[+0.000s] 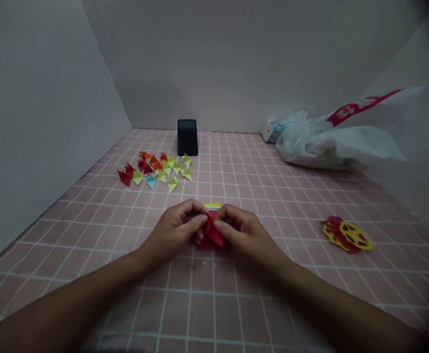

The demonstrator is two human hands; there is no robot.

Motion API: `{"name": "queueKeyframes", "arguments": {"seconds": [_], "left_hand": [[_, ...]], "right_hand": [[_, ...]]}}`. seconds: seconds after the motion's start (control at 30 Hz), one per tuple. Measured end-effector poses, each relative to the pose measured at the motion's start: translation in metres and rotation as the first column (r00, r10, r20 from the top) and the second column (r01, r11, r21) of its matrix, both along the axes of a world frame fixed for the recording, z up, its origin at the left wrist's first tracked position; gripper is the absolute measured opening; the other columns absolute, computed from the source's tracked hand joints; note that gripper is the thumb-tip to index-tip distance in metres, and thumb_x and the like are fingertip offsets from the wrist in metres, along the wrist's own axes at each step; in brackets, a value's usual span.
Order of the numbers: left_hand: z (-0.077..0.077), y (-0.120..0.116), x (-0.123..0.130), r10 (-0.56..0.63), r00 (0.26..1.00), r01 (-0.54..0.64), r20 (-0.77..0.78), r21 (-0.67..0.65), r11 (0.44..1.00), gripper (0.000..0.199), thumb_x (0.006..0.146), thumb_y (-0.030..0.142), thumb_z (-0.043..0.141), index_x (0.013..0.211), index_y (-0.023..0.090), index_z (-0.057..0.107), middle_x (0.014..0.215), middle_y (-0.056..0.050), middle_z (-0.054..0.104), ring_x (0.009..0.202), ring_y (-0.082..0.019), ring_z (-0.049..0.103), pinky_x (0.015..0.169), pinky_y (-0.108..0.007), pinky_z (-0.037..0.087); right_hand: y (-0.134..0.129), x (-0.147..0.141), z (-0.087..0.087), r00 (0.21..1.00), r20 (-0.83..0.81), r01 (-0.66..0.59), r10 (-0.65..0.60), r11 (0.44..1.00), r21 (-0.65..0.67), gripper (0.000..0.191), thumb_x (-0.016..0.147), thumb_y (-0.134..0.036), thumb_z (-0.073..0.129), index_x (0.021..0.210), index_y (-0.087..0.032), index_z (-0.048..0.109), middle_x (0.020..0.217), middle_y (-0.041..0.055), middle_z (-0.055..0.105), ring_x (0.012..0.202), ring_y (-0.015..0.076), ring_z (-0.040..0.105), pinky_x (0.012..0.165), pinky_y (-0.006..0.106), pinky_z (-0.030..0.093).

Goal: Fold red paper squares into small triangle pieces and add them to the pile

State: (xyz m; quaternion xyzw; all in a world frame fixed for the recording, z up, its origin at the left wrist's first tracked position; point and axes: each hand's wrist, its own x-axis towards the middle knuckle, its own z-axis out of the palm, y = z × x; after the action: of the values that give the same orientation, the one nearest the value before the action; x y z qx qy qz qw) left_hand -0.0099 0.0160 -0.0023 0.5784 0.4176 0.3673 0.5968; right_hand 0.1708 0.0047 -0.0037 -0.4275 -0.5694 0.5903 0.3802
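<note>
Between my two hands, over the middle of the table, is a piece of folded red paper point(214, 236). My left hand point(179, 225) pinches its left side between thumb and fingers. The right side is gripped by the thumb and curled fingers of my right hand point(242, 228). A red flap stands up and points down toward me. More red paper lies underneath, though my fingers partly hide it. Just beyond sits a small stack of coloured paper point(213, 206), with yellow on show.
Several small folded paper figures point(159, 169) in red, orange, yellow-green and blue stand at the back left. Behind them is a black phone point(187, 137). Red and yellow paper cutouts point(347, 234) lie at right. A white plastic bag point(321, 144) and a small box point(268, 132) are back right.
</note>
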Motion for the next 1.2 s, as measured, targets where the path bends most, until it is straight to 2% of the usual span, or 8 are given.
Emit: {"name": "queueKeyframes", "arguments": {"seconds": [0.17,0.47,0.73,1.0,1.2], "left_hand": [[-0.0003,-0.0001,0.0006,-0.002,1.000,0.002,0.016,-0.008,1.000,0.015,0.085,0.030,0.064,0.086,0.015,0.059,0.068,0.003,0.059,0.059,-0.011,0.057,0.058,-0.024,0.048],[-0.0016,-0.0004,0.0018,-0.049,0.996,0.057,0.072,-0.110,0.992,0.020,0.082,0.033,0.068,0.084,0.016,0.058,0.069,0.002,0.061,0.062,-0.011,0.058,0.060,-0.024,0.048],[-0.0010,-0.0012,0.0016,-0.044,0.997,0.047,0.067,-0.051,0.998,0.017,0.086,0.031,0.064,0.092,0.016,0.057,0.072,0.001,0.062,0.065,-0.012,0.058,0.063,-0.024,0.048],[-0.0003,-0.0013,0.0031,-0.062,0.994,0.068,0.090,-0.076,0.995,0.019,0.084,0.032,0.064,0.089,0.017,0.054,0.077,0.001,0.060,0.067,-0.011,0.059,0.062,-0.024,0.048],[0.0019,-0.0005,0.0026,-0.042,0.998,0.045,0.049,-0.068,0.997,0.018,0.082,0.031,0.066,0.088,0.017,0.056,0.064,0.004,0.058,0.057,-0.011,0.056,0.057,-0.023,0.046]], "right_hand": [[0.0001,-0.0008,-0.0018,1.000,0.011,0.000,-0.001,0.999,0.046,0.016,0.086,-0.030,0.060,0.075,-0.018,0.056,0.071,0.0004,0.059,0.064,0.0121,0.051,0.058,0.026,0.038],[-0.0013,-0.0009,0.0003,0.998,0.054,-0.022,0.016,0.993,0.114,0.017,0.089,-0.029,0.058,0.076,-0.018,0.058,0.072,0.0012,0.061,0.066,0.0133,0.056,0.061,0.027,0.043],[-0.0009,-0.0007,-0.0029,1.000,0.000,-0.012,0.012,0.997,0.078,0.011,0.088,-0.026,0.060,0.081,-0.018,0.058,0.078,0.0017,0.063,0.072,0.0141,0.059,0.067,0.028,0.046],[-0.0018,-0.0023,-0.0013,0.998,0.055,-0.007,0.002,0.995,0.096,0.016,0.087,-0.027,0.059,0.075,-0.019,0.056,0.075,0.0012,0.061,0.070,0.0145,0.057,0.065,0.028,0.045],[0.0008,0.0005,-0.0045,1.000,-0.010,-0.017,0.016,1.000,-0.017,0.020,0.086,-0.034,0.062,0.074,-0.018,0.056,0.075,0.0026,0.063,0.069,0.0143,0.056,0.062,0.027,0.043]]}}
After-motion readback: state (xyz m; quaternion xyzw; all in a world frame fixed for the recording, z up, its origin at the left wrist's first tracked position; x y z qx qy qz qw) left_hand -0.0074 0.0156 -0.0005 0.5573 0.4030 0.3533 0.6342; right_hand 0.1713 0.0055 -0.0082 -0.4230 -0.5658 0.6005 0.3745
